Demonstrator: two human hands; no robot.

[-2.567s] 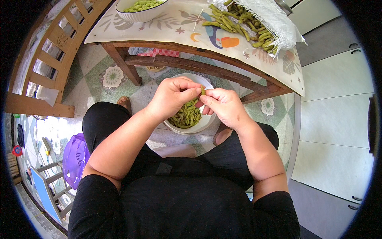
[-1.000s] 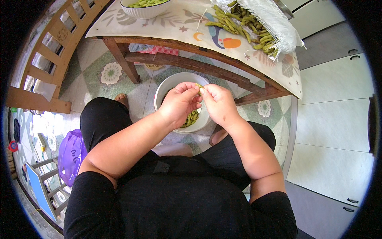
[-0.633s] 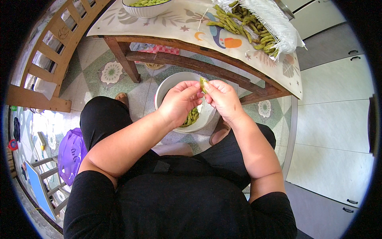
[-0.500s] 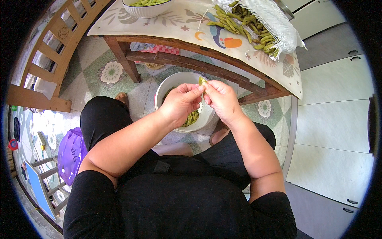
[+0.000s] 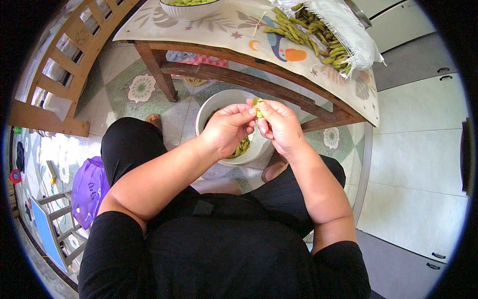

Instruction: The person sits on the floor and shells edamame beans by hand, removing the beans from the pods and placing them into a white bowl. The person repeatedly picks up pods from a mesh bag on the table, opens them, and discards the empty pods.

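Observation:
Between the fingertips of both hands is a green soybean pod (image 5: pixel 258 107), partly split, with pale green showing. My left hand (image 5: pixel 231 127) pinches it from the left, fingers curled. My right hand (image 5: pixel 280 124) grips it from the right with thumb and forefinger. Both hands are above a white bucket (image 5: pixel 203 112) on the floor between my legs. Green and darker pods or shells (image 5: pixel 241 148) lie inside it, partly hidden by my hands and wrists.
Ahead is a low wooden table (image 5: pixel 214 74) with a patterned cover (image 5: pixel 209 31). On it stand a white bowl (image 5: pixel 188 11) of green beans and a white woven sack (image 5: pixel 343 25) spilling pods (image 5: pixel 298 32). White cabinets (image 5: pixel 413 154) line the right; a purple bag (image 5: pixel 88 192) lies left.
The pod between my fingers has turned slightly and shows more of its pale green inside. My hands stay close together above the bucket. The whole view has shifted a little.

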